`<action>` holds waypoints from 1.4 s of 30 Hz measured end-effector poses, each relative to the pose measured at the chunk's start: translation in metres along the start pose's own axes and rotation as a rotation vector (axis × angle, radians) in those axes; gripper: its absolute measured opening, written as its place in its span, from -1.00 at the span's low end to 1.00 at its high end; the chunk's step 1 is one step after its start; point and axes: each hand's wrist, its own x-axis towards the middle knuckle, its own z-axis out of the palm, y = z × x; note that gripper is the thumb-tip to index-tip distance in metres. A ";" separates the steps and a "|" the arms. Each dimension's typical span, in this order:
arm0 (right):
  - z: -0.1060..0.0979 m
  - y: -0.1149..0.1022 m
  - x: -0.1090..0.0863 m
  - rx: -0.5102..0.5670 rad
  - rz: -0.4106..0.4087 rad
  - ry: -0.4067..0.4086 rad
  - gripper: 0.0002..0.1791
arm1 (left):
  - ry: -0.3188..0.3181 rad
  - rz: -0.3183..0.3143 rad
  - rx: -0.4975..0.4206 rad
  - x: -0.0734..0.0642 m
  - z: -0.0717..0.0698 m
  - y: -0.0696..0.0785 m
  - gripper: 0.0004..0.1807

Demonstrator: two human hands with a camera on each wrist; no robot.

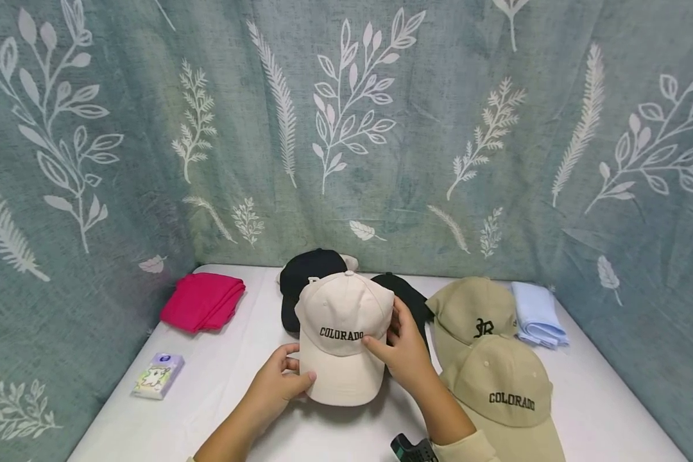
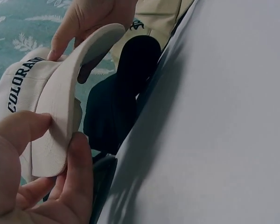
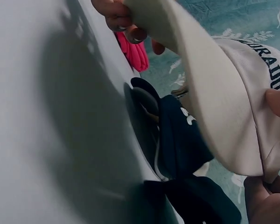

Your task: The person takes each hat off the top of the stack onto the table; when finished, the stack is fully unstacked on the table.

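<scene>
While the cream COLORADO baseball cap (image 1: 343,372) is held above the white tabletop (image 1: 225,372), the left hand (image 1: 280,378) pinches its brim and the right hand (image 1: 404,350) grips the crown's side. Behind it sit a lettered dark cap (image 1: 308,276) and a black cap (image 1: 403,290); at right, a khaki COLORADO cap (image 1: 508,385) partly hides a monogrammed khaki cap (image 1: 479,305) beside folded light-blue cloth (image 1: 537,314). Crimson cloth (image 1: 202,301) and a cartoon-printed packet (image 1: 158,375) lie at left.

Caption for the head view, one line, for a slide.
Both hands hold a cream cap above a table, dark caps behind, beige caps to the right.
</scene>
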 end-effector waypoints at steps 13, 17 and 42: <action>-0.032 0.002 -0.022 -0.063 0.039 0.055 0.04 | -0.059 -0.030 0.021 -0.016 0.034 0.008 -0.24; -0.043 0.002 -0.026 -0.068 0.070 0.062 0.02 | -0.063 -0.036 0.032 -0.021 0.047 0.009 -0.28; -0.083 0.009 -0.052 -0.165 0.291 0.005 -0.08 | -0.145 -0.092 0.100 -0.028 0.100 0.002 0.02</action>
